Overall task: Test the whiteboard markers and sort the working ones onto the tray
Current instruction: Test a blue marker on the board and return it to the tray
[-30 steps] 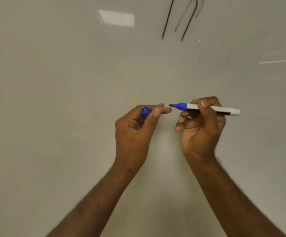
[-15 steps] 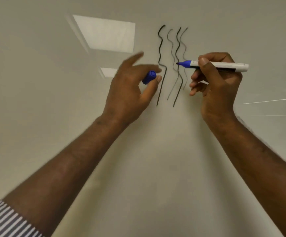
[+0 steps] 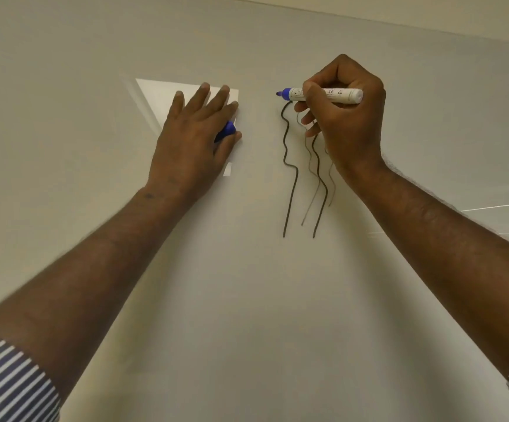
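Head view: the left hand [image 3: 192, 138], left of frame centre, lies with its fingers stretched out nearly straight against the whiteboard [image 3: 247, 300], fingertips pointing toward the top of the frame. A blue marker cap [image 3: 226, 131] is tucked between the thumb and the base of the index finger; only its rounded end shows. The right hand [image 3: 346, 117], in the upper right of the frame, is clenched around a blue whiteboard marker [image 3: 320, 95], thumb laid over the barrel and the other fingers curled beneath. The marker lies almost level, its uncapped blue tip pointing toward the left of the frame and sitting at the top end of the leftmost of several wavy dark lines [image 3: 289, 178] on the board; whether the tip actually touches the surface cannot be told. The lines run downward from beneath the right hand to about mid-frame; two are bold and the others fainter. The white barrel carries a CE mark and a triangular symbol beside it; the smaller print nearer the tip is too small to read. A bright rectangular ceiling-light reflection [image 3: 162, 92] sits on the board behind the left fingers. Striped sleeves [image 3: 6, 382] show at the lower left and lower right corners of the frame. No tray is in view.
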Tool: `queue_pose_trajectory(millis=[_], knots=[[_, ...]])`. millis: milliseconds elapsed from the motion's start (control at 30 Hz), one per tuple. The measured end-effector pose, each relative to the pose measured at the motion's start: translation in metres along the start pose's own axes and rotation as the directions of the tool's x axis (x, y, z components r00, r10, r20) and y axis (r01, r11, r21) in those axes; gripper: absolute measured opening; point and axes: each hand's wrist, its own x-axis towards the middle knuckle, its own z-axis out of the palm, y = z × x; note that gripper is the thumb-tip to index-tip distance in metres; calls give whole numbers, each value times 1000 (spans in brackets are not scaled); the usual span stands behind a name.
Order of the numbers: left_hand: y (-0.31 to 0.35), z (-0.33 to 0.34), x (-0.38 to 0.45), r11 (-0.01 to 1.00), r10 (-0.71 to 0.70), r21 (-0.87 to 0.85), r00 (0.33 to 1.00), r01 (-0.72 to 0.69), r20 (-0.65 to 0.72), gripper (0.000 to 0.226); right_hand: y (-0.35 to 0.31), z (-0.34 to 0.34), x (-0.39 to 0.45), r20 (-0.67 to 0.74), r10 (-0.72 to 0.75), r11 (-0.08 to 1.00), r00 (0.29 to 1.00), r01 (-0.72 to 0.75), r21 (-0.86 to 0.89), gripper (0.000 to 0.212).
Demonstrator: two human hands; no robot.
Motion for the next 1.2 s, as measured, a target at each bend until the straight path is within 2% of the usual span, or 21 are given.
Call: queue_pose_trajectory(millis=[200,367,533,667,800,933,1200], knots=[[-2,2,0,1000,3,-16,1000,-4,-13,50,9,9,8,-6,-29,996,1000,28,-89,16],[-3,4,0,1000,-8,-14,1000,8,-12,51,9,11,2,12,-25,996,1000,26,-84,17],[-4,4,0,1000,1,-12,1000,-1,-14,51,10,9,-23,75,-30,994,997,38,-104,16],[-3,2,0,1000,5,-13,1000,-5,-13,50,7,0,-49,51,-7,997,999,11,-73,17],[-4,4,-2,1000,9,-10,1000,-9,-18,50,2,-6,-77,159,-42,989,986,64,-135,14],[-4,4,-3,1000,16,-14,999,-17,-32,49,1,-12,-96,111,3,998,994,4,-68,16],[-5,4,-4,1000,17,-13,999,-17,-28,50,-12,-11,-151,386,-94,986,918,139,-91,13]])
